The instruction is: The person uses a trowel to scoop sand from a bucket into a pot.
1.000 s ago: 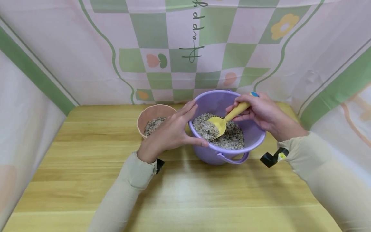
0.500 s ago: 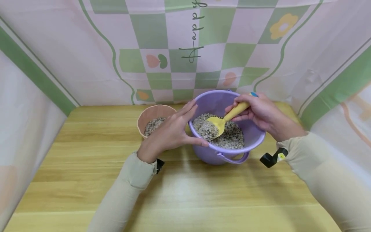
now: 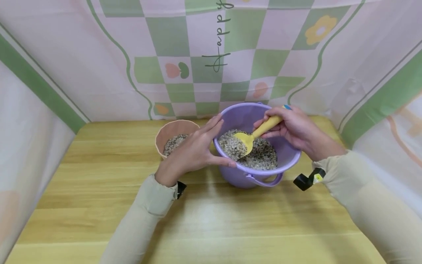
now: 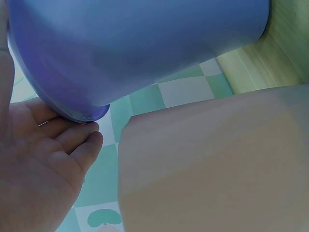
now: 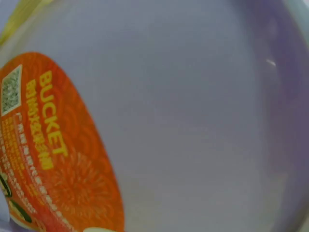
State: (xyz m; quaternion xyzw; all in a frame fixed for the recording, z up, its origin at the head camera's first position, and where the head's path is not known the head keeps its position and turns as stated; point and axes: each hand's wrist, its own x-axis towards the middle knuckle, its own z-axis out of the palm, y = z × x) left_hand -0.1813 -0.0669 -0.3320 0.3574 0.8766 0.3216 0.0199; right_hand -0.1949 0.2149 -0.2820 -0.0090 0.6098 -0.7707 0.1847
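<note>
My right hand [image 3: 295, 128] grips the handle of a yellow toy sand shovel [image 3: 268, 125]. The shovel's blade rests in the gravel [image 3: 262, 156] inside a purple bucket [image 3: 257, 178], with pale grains heaped on it. With fingers and thumb extended, my left hand [image 3: 192, 154] touches the left side of the bucket's rim. In the left wrist view, that hand's fingers [image 4: 79, 137] lie against the outside of the rim. A peach-coloured pot [image 3: 176, 126] with some gravel in it stands left of the bucket, partly hidden behind my left hand.
Both containers stand on a wood-grain table [image 3: 197, 220] near its back edge. A patterned cloth [image 3: 204, 47] hangs behind and along the sides. The bucket's handle [image 3: 268, 182] hangs down at the front. An orange label [image 5: 63, 150] on the bucket fills part of the right wrist view.
</note>
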